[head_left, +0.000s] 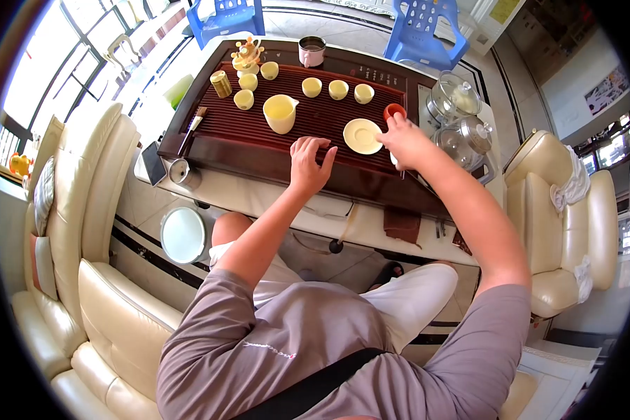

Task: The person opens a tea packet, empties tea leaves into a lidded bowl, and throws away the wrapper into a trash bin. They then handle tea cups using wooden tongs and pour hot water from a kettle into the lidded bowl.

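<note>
My left hand hovers at the front edge of the dark slatted tea tray, its thumb and fingers apart, holding nothing. Over the tray's right side my right hand reaches down with bent, closed fingers; what they grip is mostly hidden, though a bit of white shows beneath them. Just left of that hand lies a round cream saucer. A red cup stands right beyond its fingers. Ahead of my left hand is a cream pouring pitcher with yellowish liquid inside.
Several small cups stand farther back on the tray. A gold tin, a brush and an orange-and-white ornament are at left. Glass kettles stand at right. A pink mug sits at the back.
</note>
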Tool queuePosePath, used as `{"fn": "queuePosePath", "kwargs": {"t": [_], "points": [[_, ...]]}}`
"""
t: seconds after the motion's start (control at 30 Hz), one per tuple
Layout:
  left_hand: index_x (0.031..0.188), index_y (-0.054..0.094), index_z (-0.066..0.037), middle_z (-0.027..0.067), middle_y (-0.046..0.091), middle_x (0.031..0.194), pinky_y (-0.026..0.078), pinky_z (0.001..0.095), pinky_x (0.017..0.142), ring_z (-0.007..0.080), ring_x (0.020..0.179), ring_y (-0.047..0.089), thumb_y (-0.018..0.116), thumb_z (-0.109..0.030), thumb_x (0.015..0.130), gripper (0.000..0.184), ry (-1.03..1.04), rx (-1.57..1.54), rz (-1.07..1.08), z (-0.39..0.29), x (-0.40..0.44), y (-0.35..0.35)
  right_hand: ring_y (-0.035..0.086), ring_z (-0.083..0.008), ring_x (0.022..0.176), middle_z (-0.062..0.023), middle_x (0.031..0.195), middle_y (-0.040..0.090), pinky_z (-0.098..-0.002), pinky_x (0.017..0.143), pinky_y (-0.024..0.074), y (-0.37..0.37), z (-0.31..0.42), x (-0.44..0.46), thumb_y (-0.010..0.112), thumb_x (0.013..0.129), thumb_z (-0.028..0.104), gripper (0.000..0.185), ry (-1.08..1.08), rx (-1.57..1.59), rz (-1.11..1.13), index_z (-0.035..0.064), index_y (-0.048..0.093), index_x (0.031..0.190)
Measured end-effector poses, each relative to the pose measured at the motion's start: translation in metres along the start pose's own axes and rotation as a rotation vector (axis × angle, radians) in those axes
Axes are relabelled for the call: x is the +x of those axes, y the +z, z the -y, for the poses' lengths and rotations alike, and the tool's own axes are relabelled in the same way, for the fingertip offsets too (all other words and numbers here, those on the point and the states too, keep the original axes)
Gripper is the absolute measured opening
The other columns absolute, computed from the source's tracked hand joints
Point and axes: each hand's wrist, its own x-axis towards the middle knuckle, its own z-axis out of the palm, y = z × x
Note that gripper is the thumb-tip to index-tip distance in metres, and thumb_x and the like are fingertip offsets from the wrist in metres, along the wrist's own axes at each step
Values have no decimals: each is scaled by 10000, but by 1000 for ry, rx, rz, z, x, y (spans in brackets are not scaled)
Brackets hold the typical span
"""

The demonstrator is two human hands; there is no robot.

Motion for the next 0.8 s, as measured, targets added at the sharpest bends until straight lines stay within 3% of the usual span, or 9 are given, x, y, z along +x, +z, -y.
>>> {"fn": "queuePosePath", "kwargs": {"t": [0.13,0.27,0.37,0.5,0.63,0.8], "points": [[972,662,-64,68,684,930,426,409,919,281,964,615,706,-195,885,163,11,30,-26,1,-1,1,481,-366,1201,-189,1177,575,-450,1008,491,-2,-6,5,877,546,131,582,-11,9,-84,134,679,1093],[973,663,-64,67,685,938,425,407,928,276,972,615,712,-191,881,164,9,10,-20,2,0,1,496,-355,1161,-175,1142,589,-418,995,478,2,1,7,858,557,123,537,-42,-70,26,133,689,1067],[986,661,-64,72,679,944,417,424,941,291,980,608,717,-213,877,194,-7,0,-19,2,-4,2,515,-341,1139,-155,1106,598,-391,925,492,10,-8,12,737,728,106,302,-41,-179,-166,148,708,1026],[981,662,-64,73,680,936,418,422,935,291,971,608,720,-216,875,195,-6,-13,-14,3,1,1,523,-319,1128,-141,1082,613,-384,905,489,30,-4,10,664,816,145,167,-85,-218,-173,160,731,969],[974,662,-61,70,678,923,419,422,927,288,962,607,723,-216,873,195,10,-6,-19,1,-1,0,528,-310,1116,-131,1063,622,-362,882,480,29,2,0,654,826,198,118,-110,-303,-183,158,752,878],[968,658,-59,67,675,918,419,421,923,282,956,607,725,-215,871,195,0,-5,-28,0,-1,0,526,-304,1111,-121,1057,623,-361,878,477,26,7,8,659,823,200,130,-117,-331,-206,167,762,895]]}}
